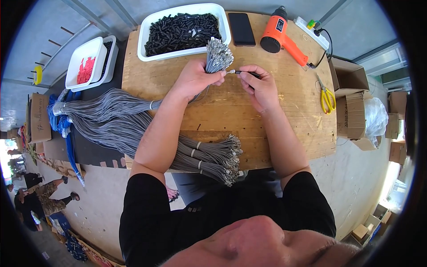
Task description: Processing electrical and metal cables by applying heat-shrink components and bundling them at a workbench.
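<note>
My left hand (195, 79) is closed around a bundle of grey cables, whose silvery terminal ends (219, 55) fan out above my fingers. A single terminal (231, 71) sticks out between my two hands. My right hand (261, 89) pinches a short black tube (252, 74) beside that terminal. Whether the tube's end is around the terminal or only touching it, I cannot tell. Grey cables (113, 113) run left from under my left forearm, one group tied with a white band. More tied cable bundles (204, 155) lie at the table's near edge, their terminals pointing right.
A white tray (225, 24) full of black tubes (182, 33) stands at the back, beside a phone (241, 29). An orange heat gun (276, 33), power strip (313, 32) and yellow-handled snips (328, 100) lie right. White tubs (98, 49) with red pieces stand left. Cardboard boxes (349, 107) flank the table.
</note>
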Tool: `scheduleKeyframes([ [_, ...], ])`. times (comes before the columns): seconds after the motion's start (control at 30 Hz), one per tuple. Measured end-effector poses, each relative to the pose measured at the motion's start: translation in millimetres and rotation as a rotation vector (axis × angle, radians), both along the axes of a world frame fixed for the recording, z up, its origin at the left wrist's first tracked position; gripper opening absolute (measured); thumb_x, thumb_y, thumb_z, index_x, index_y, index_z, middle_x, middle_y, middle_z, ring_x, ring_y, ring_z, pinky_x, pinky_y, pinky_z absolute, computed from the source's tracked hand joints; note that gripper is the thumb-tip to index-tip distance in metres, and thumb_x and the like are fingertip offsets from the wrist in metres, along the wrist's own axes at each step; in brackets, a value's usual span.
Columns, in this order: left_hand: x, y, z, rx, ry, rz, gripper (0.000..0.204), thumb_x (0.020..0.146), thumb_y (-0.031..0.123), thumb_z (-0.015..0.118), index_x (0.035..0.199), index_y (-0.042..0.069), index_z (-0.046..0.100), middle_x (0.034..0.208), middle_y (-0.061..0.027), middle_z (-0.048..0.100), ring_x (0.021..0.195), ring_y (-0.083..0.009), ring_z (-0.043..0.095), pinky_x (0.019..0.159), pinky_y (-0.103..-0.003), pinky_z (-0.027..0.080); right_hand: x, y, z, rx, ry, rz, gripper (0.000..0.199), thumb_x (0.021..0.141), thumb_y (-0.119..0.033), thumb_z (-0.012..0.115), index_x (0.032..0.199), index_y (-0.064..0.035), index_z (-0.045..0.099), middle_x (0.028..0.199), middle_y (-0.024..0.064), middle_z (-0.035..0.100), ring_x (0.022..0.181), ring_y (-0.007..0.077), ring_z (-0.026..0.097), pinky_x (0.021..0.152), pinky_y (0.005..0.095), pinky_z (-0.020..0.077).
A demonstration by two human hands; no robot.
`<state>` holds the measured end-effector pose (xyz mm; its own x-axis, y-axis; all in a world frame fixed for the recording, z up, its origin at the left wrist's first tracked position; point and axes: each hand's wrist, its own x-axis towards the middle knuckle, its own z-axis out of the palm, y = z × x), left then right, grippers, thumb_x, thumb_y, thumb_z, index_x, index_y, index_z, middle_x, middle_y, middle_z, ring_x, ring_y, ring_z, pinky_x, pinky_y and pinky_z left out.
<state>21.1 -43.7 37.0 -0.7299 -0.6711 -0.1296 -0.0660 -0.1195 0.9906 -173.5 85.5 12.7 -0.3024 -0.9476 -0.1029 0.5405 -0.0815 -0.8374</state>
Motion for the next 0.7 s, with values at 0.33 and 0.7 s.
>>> scheduleKeyframes([
  [0.33, -0.9, 1.1, 0.0, -0.029, -0.025, -0.037, 0.022, 0.094, 0.016, 0.08, 0.102, -0.004, 0.076, 0.088, -0.0089, 0.077, 0.08, -0.0152, 0.073, 0.077, -0.031, 0.059, 2.2, -0.5, -9.5, -0.099, 0.059, -0.055, 0.016, 0.097, 0.002, 0.073, 0.113, 0.0024, 0.075, 0.094, 0.0045, 0.072, 0.069, 0.0058, 0.055, 0.056, 0.02, 0.0385],
  [0.7, 1.4, 1.4, 5.8, -0.016, -0.064, -0.067, 0.02, 0.093, 0.014, 0.078, 0.102, -0.003, 0.076, 0.088, -0.0083, 0.077, 0.08, -0.0151, 0.072, 0.078, -0.03, 0.058, 9.0, -1.4, -2.1, -0.108, 0.184, -0.122, 0.016, 0.096, 0.005, 0.074, 0.112, 0.0025, 0.075, 0.085, 0.0011, 0.067, 0.066, 0.0061, 0.054, 0.055, 0.021, 0.0384],
])
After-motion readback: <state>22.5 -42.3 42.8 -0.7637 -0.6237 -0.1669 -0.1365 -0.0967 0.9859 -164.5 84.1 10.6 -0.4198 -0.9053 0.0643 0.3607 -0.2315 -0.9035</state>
